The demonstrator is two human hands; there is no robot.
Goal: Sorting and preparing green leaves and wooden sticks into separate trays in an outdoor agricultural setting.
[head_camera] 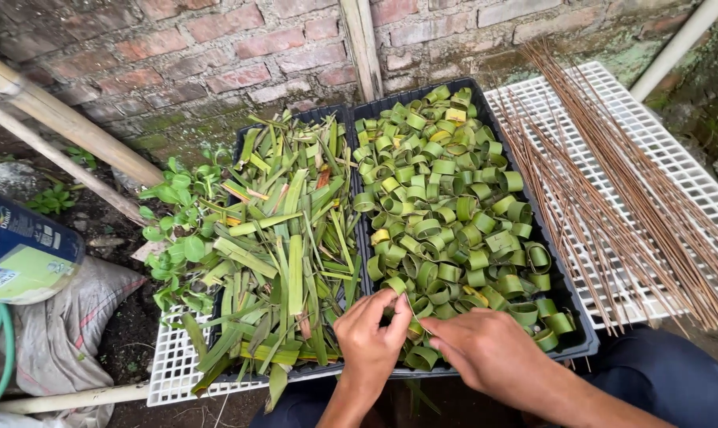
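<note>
My left hand [370,339] and my right hand [485,349] meet at the near edge of the trays, both pinching one small green leaf ring [406,317], with a thin stick poking through it. A black tray [582,337] on the right holds several rolled green leaf rings [446,214]. Beside it on the left, another black tray [242,136] is heaped with flat cut leaf strips [287,246]. A bundle of thin brown sticks [612,190] lies on a white plastic grid [676,166] to the right.
A brick wall [216,55] stands behind the trays. Bamboo poles [66,119] lean at the left, above small green plants [173,230]. A blue and yellow container [18,246] and a grey sack [66,333] sit at far left. My dark trouser leg [668,380] is at bottom right.
</note>
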